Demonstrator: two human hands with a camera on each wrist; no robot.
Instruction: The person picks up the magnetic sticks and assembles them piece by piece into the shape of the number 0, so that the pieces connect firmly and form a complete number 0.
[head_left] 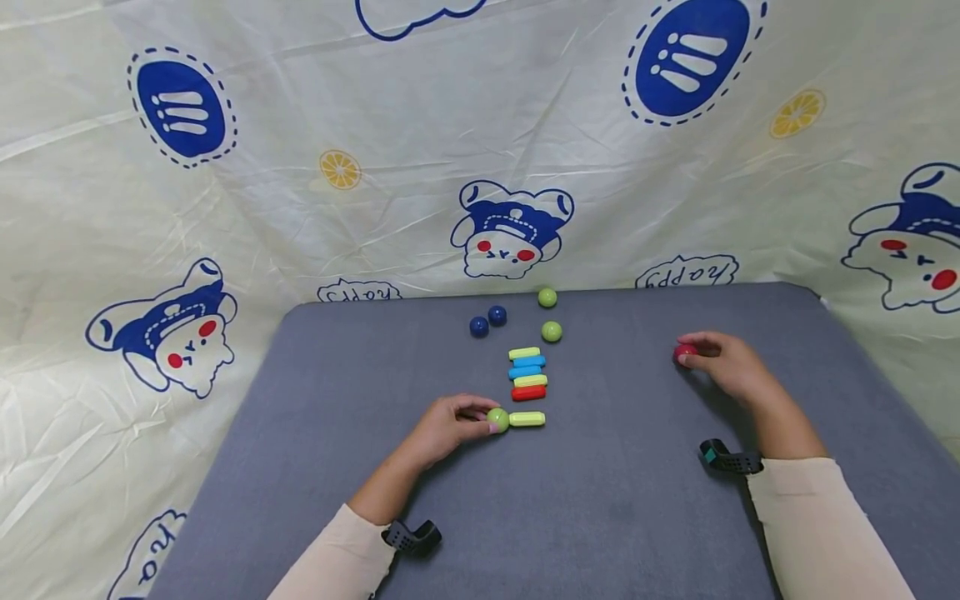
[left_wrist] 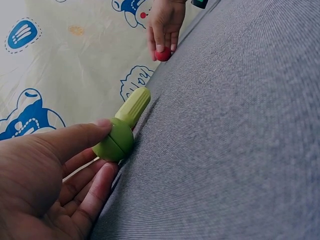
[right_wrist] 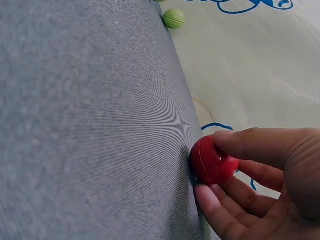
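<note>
My left hand (head_left: 450, 427) pinches a light green ball (head_left: 498, 419) between thumb and fingers, low over the grey table. Against the ball's right side lies a ribbed yellow-green rod (head_left: 528, 419), end to end with it in the head and left wrist views. A seam runs round the green ball (left_wrist: 116, 142) in the left wrist view. Farther right, my right hand (head_left: 726, 365) holds a red ball (head_left: 684, 354) by thumb and fingertips, close to the tabletop. The right wrist view shows a seam and a dark opening in this red ball (right_wrist: 207, 159).
Just beyond the left hand's rod, a short column of rods holds a red rod (head_left: 529, 392), blue rods (head_left: 525, 372) and yellow ones (head_left: 524, 353). Two dark blue balls (head_left: 479, 327) and two green balls (head_left: 551, 332) sit farther back. A printed cloth (head_left: 420, 242) hangs behind the table (head_left: 615, 500).
</note>
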